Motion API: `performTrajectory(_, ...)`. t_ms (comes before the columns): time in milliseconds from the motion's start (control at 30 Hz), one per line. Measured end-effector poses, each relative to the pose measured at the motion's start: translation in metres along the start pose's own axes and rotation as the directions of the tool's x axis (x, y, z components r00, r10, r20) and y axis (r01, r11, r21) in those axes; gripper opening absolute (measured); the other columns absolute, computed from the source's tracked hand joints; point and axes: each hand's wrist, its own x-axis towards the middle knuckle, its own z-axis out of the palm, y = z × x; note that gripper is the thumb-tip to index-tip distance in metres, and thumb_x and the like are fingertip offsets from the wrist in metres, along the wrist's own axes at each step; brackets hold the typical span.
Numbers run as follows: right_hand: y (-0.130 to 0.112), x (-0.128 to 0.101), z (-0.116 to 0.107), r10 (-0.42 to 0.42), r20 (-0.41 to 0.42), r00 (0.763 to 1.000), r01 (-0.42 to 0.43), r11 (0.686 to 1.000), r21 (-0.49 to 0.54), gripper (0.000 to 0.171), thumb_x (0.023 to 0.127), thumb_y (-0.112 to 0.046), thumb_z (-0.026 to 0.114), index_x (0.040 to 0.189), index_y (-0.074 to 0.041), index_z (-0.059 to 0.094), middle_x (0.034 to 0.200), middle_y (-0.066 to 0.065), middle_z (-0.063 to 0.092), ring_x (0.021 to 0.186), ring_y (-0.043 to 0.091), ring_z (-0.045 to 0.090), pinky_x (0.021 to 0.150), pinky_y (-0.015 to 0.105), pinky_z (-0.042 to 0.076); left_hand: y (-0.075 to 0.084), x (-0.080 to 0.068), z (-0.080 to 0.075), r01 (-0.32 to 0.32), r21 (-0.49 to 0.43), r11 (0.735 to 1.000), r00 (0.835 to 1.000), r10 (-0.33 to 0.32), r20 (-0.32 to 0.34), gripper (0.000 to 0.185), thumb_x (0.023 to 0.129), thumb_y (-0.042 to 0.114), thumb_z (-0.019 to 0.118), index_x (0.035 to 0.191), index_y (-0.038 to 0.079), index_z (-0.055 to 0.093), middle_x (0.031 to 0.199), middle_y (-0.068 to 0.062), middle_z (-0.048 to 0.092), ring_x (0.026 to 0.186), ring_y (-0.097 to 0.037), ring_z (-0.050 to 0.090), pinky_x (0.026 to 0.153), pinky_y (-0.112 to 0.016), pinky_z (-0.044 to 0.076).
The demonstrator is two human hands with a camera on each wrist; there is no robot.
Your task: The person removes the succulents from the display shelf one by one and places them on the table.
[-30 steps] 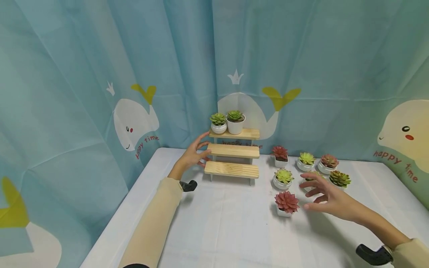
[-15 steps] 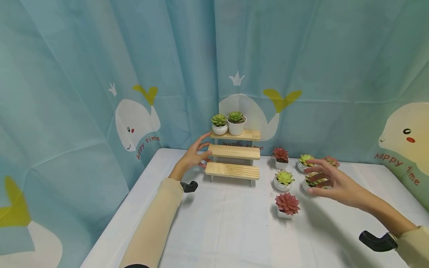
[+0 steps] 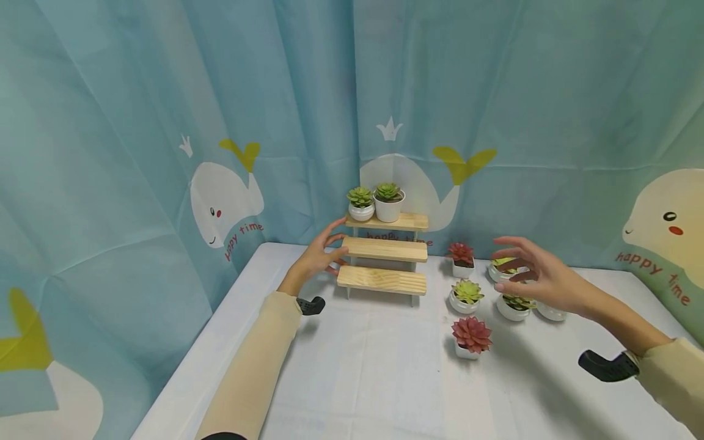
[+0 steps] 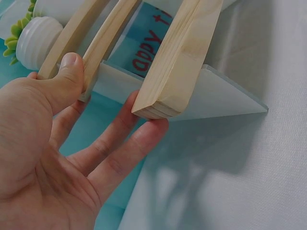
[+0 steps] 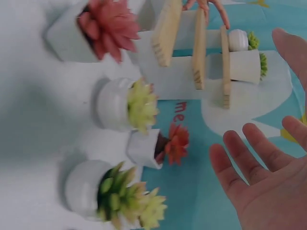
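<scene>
A three-step wooden display stand [image 3: 382, 249] stands at the back of the table. On its top step sit two potted green succulents, one in a round pot [image 3: 361, 212] and one in a taller pot [image 3: 388, 210]. My left hand [image 3: 317, 253] touches the stand's left side, fingers spread; in the left wrist view the thumb lies at the middle step's end and two fingertips meet the bottom step [image 4: 168, 98]. My right hand [image 3: 544, 278] hangs with nothing in it above the succulents at the right, overlapping a yellow-green one [image 3: 502, 271] and another pot [image 3: 551, 312].
Right of the stand are a red succulent [image 3: 462, 259] at the back, a yellow-green one [image 3: 465, 296], a front red one [image 3: 472, 338] and a green one [image 3: 514, 307]. A blue whale-print curtain [image 3: 264, 79] hangs behind the white-covered table [image 3: 385, 379].
My right hand has moved up and farther back over the succulents, uncovering the green one it overlapped before. The left hand stays at the stand.
</scene>
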Motion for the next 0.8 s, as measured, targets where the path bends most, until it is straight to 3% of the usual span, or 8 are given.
performTrajectory(267, -0.015, 0.034, -0.011, 0.009, 0.005, 1.0, -0.009, 1.0, 0.008, 0.076, 0.094, -0.013, 0.078, 0.157, -0.012, 0.036, 0.142, 0.021, 0.056, 0.111, -0.004, 0.059, 0.087, 0.018, 0.054, 0.002, -0.001, 0.001, 0.013, 0.005, 1.0, 1.0, -0.013, -0.003, 0.076, 0.103, 0.022, 0.066, 0.163, 0.04, 0.023, 0.165, -0.014, 0.031, 0.091, -0.04, 0.072, 0.073, -0.062, 0.06)
performTrajectory(433, -0.023, 0.056, -0.013, 0.059, 0.005, 0.998, -0.059, 0.998, 0.014, 0.076, 0.094, -0.017, 0.079, 0.158, -0.018, 0.036, 0.146, 0.016, 0.054, 0.122, 0.022, 0.061, 0.089, 0.018, 0.053, 0.002, -0.001, 0.0, 0.019, 0.0, 1.0, 1.0, -0.019, -0.006, 0.076, 0.103, 0.022, 0.066, 0.163, 0.04, 0.024, 0.165, -0.014, 0.031, 0.09, -0.041, 0.072, 0.074, -0.062, 0.06)
performTrajectory(500, -0.025, 0.064, -0.013, 0.083, 0.008, 0.997, -0.083, 0.996, 0.026, 0.077, 0.094, -0.019, 0.079, 0.158, -0.02, 0.035, 0.147, 0.015, 0.052, 0.127, 0.032, 0.058, 0.093, 0.024, 0.053, 0.001, 0.0, 0.0, 0.018, -0.003, 1.0, 1.0, -0.018, -0.006, 0.076, 0.103, 0.022, 0.066, 0.163, 0.041, 0.024, 0.165, -0.014, 0.031, 0.091, -0.043, 0.072, 0.074, -0.063, 0.059)
performTrajectory(667, -0.027, 0.084, -0.011, 0.102, 0.02, 0.995, -0.102, 0.994, 0.05, 0.082, 0.096, -0.025, 0.077, 0.161, -0.016, 0.029, 0.152, 0.019, 0.047, 0.134, 0.037, 0.051, 0.105, 0.052, 0.048, 0.001, 0.0, 0.0, 0.015, -0.002, 1.0, 1.0, -0.015, -0.008, 0.076, 0.103, 0.022, 0.066, 0.163, 0.041, 0.024, 0.165, -0.013, 0.032, 0.091, -0.043, 0.072, 0.075, -0.065, 0.058)
performTrajectory(800, -0.027, 0.1, -0.006, 0.108, 0.01, 0.994, -0.108, 0.991, 0.08, 0.084, 0.095, -0.03, 0.078, 0.162, -0.016, 0.029, 0.153, 0.018, 0.046, 0.137, 0.037, 0.049, 0.107, 0.057, 0.044, 0.001, 0.0, 0.0, 0.015, 0.004, 1.0, 1.0, -0.015, -0.003, 0.076, 0.103, 0.022, 0.066, 0.163, 0.041, 0.024, 0.165, -0.013, 0.032, 0.092, -0.043, 0.072, 0.074, -0.063, 0.059)
